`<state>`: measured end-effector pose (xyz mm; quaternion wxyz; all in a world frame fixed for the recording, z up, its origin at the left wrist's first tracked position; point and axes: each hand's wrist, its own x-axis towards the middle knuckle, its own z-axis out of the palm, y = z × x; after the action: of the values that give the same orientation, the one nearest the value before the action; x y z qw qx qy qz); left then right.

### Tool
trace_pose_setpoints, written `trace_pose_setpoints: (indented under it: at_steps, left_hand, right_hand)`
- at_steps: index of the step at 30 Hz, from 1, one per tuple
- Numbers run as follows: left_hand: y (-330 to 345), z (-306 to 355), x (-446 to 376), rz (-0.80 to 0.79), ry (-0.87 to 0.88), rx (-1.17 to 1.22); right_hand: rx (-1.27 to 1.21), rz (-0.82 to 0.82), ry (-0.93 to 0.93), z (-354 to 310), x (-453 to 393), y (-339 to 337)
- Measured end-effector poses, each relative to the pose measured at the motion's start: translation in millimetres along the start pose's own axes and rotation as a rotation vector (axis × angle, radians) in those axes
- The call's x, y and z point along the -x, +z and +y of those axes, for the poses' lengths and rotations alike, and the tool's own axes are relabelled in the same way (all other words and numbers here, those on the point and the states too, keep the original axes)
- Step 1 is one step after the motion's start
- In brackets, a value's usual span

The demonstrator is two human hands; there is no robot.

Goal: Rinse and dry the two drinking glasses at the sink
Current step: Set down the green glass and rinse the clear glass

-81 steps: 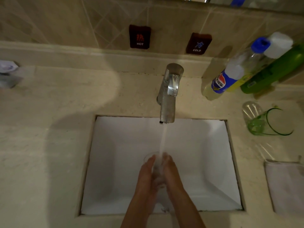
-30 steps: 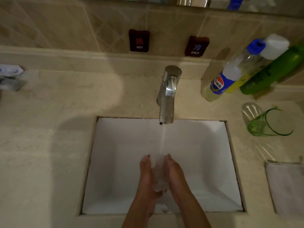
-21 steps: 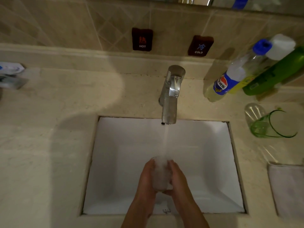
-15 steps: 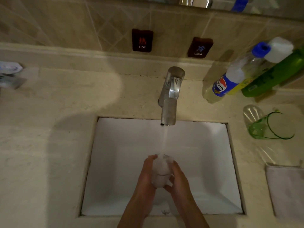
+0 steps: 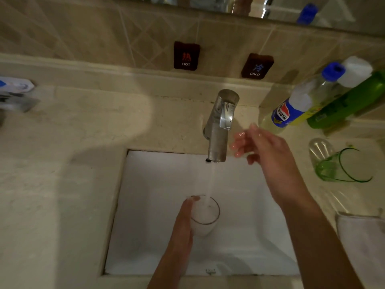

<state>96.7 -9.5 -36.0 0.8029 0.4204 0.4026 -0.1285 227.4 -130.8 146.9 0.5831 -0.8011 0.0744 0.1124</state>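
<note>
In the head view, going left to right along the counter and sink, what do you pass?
Left hand → clear glass → faucet → right hand → Pepsi bottle → green glass → towel

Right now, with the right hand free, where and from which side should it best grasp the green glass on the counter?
Wrap the green glass around its mid-wall, coming from its left, the sink side. It appears upright, open rim up, standing apart from the bottles, and the right hand is already open nearby.

Left hand [image 5: 183,222] holds clear glass [image 5: 205,215] under running tap [image 5: 220,126]; right hand [image 5: 264,147] spread beside tap, empty.
</note>
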Motion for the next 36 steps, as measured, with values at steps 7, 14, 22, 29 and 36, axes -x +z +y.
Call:
trace_pose_setpoints:
  at_steps: [7,14,22,29,36]
  left_hand:
    - [-5,-2,0,-0.026,-0.064,0.012]
    - [-4,0,-2,-0.035,-0.043,0.012]
    - [3,16,-4,-0.050,-0.034,0.015]
    - [4,24,-11,-0.071,-0.039,-0.023]
    - [12,22,2,-0.133,-0.016,-0.058]
  right_hand:
    - [0.123,-0.182,0.032,-30,-23,20]
    - [0.081,-0.130,-0.032,-18,-20,23]
    - [-0.004,-0.018,-0.096,10,-9,35]
    - [0.019,0.129,0.162,110,42,27]
    - [-0.143,-0.164,0.233,172,84,67]
